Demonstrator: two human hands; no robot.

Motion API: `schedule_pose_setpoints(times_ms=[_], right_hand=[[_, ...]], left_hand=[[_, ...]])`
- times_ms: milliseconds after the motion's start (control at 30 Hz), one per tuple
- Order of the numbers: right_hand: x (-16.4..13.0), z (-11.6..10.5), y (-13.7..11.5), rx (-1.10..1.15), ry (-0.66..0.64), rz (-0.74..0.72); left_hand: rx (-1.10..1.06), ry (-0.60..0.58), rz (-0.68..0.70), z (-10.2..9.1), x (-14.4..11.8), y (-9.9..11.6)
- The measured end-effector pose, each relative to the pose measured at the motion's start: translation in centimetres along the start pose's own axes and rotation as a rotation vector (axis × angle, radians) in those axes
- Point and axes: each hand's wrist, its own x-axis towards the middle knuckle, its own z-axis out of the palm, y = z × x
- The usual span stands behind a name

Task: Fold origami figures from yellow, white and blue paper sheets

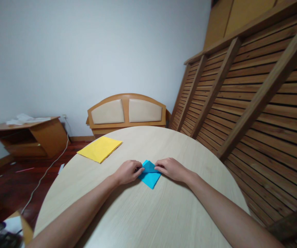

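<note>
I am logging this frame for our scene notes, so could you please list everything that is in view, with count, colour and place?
blue paper: one, bright blue, folded, flat on the table between the two hands
yellow paper: one sheet or thin stack, yellow, on the table's far left edge
table: one, round, pale wood grain, filling the foreground
headboard: one, orange-brown wood with two beige panels, against the far wall
low cabinet: one, brown wood, far left, white items on top
slatted wooden frame: one, brown, leaning along the right
cable: one, white, across the dark floor at left
left hand: one, fingers on the blue paper's left side
right hand: one, fingers on its right side
</note>
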Motion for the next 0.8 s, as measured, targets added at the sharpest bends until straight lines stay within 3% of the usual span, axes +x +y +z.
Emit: schedule_pose_setpoints(times_ms=[133, 267, 800], right_hand=[[0.1, 0.4, 0.1, 0.000, 0.026, 0.014], [0.3, 0.9, 0.2, 0.048, 0.033, 0.019], [1.1, 2.1, -0.3, 0.092, 0.136, 0.188]], left_hand=[[0.003, -0.031, -0.048, -0.2, -0.1, -0.3], [0.023, -0.063, -0.012, -0.4, -0.1, -0.6], [0.217, 0.017, -0.127, 0.9, -0.1, -0.6]])
